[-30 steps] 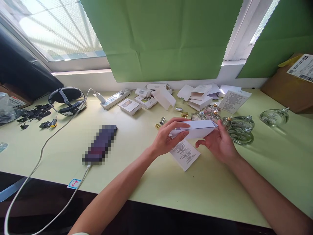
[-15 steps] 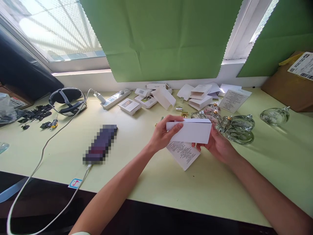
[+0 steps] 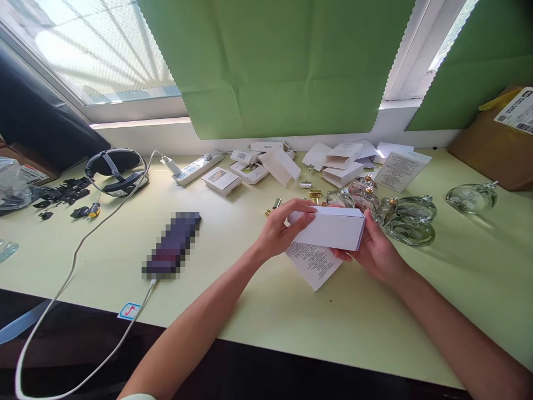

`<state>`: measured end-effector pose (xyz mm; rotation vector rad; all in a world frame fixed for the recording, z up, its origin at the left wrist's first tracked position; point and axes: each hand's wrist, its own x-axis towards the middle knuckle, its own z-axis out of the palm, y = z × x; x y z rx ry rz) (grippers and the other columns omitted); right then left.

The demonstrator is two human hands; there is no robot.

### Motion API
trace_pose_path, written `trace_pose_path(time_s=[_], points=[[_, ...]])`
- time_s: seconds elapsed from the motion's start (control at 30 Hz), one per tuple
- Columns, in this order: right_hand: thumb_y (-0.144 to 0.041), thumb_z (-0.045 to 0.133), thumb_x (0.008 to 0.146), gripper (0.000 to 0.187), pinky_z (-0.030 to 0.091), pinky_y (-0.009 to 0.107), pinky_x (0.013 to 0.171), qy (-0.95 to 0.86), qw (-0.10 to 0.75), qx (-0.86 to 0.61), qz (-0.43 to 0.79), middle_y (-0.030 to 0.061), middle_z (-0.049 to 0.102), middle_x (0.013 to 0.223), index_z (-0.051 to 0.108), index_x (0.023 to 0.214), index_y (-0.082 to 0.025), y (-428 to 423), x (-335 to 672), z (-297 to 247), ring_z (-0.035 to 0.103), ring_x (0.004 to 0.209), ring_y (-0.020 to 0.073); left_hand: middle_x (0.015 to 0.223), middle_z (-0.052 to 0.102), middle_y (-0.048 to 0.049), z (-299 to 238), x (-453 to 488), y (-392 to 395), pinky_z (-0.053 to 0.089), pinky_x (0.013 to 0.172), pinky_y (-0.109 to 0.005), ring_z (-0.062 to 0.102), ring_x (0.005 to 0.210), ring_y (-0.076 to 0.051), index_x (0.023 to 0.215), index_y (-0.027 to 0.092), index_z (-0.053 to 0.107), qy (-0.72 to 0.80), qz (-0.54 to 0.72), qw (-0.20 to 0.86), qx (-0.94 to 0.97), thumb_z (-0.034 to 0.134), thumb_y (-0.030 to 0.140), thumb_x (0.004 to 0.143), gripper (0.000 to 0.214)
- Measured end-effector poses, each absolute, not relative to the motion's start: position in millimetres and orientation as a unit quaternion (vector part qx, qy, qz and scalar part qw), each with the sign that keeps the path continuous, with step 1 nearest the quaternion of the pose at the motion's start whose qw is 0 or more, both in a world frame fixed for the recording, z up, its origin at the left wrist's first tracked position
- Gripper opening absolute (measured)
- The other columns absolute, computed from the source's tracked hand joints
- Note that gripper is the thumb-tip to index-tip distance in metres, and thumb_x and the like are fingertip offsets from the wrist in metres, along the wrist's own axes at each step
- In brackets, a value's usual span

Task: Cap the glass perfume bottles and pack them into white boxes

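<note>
Between my two hands, above the table, is a small white cardboard box (image 3: 333, 229) with a plain long side facing me. My left hand (image 3: 283, 226) grips its left end, the thumb lying across the front. My right hand (image 3: 377, 244) holds the right end, some fingers reaching underneath. Below the box a white printed card or flattened carton (image 3: 316, 266) lies on the table, partly covered. Just behind are several glass perfume bottles (image 3: 410, 229) and small gold and silver caps (image 3: 315, 194).
White boxes and opened cartons (image 3: 341, 158) lie along the back beside a power strip (image 3: 197, 168). A phone (image 3: 172, 244) on a white cable, a headset (image 3: 116, 172) and a screwdriver (image 3: 93, 209) are on the left. A brown carton (image 3: 495, 141) stands at the right.
The box has tipped slightly, so more of its front side and its right end edge show. Both hands keep their hold; the view has shifted a little.
</note>
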<state>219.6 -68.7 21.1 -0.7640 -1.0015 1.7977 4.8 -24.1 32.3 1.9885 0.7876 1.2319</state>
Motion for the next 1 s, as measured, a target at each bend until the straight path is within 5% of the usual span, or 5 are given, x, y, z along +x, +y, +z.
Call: trace_pose_path(time_s=[0.47,0.8,1.0], points=[[-0.067,0.032,0.095,0.059,0.038,0.030,0.051,-0.441,0.444,-0.325,0.709,0.0049,0.066,0.086,0.053,0.135,-0.029,-70.2,221.7,18.6,0.053,0.064,0.0177,0.115,0.068,-0.0078,28.9,2.9,-21.4,0.049,0.068,-0.023,0.066,0.099,-0.016,0.098,0.020,0.066,0.290,0.462,0.316,0.776,0.058,0.028,0.095,0.011],[-0.075,0.040,0.088,0.060,0.041,0.031,0.051,-0.423,0.454,-0.366,0.694,0.0060,0.068,0.093,0.062,0.119,-0.030,-73.0,227.2,15.4,0.058,0.067,0.0197,0.117,0.067,-0.0098,29.8,5.7,-26.3,0.054,0.081,-0.028,0.066,0.106,-0.018,0.102,0.019,0.067,0.225,0.497,0.232,0.805,0.060,0.016,0.092,0.012],[-0.082,0.039,0.082,0.072,0.038,0.028,0.044,-0.390,0.440,-0.409,0.698,0.0037,0.064,0.078,0.059,0.124,-0.028,-74.3,228.9,13.1,0.052,0.056,0.0171,0.117,0.067,-0.0094,25.9,8.1,-26.9,0.054,0.082,-0.029,0.066,0.104,-0.017,0.104,0.019,0.066,0.216,0.490,0.222,0.815,0.060,0.015,0.092,0.014]])
